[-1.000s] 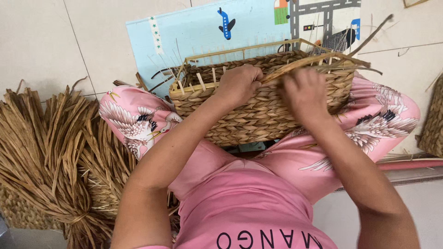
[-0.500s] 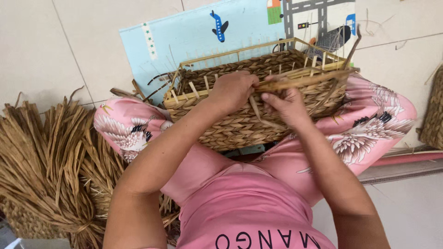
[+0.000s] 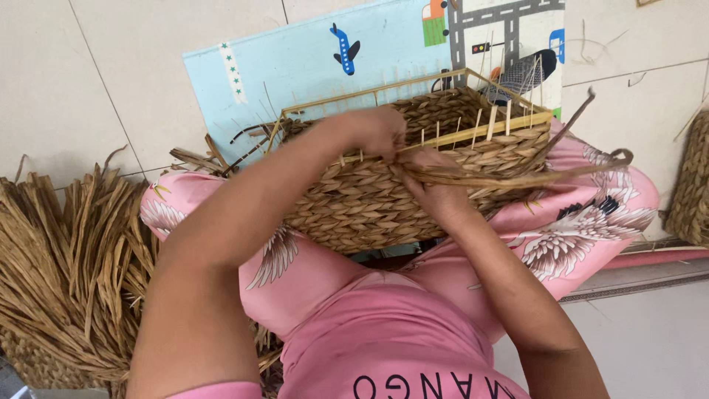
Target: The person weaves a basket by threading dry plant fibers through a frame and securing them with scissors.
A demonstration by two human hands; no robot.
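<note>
Gripping basket point(image 3: 384, 210) rim, left hand point(image 3: 380, 131); right hand point(image 3: 436, 188) fingers pinch strand point(image 3: 532, 179), pointing right

The single head-worn camera looks steeply down from close above at the person's lap, where both arms reach forward to a woven basket point(image 3: 413, 185), with tiled floor point(image 3: 88, 81) filling the frame's upper part.

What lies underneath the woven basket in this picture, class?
The woven basket rests on the person's lap, on pink bird-patterned trousers. Behind it lies a pale blue play mat on the tiled floor. The basket's base and the lap directly beneath are covered.
</note>
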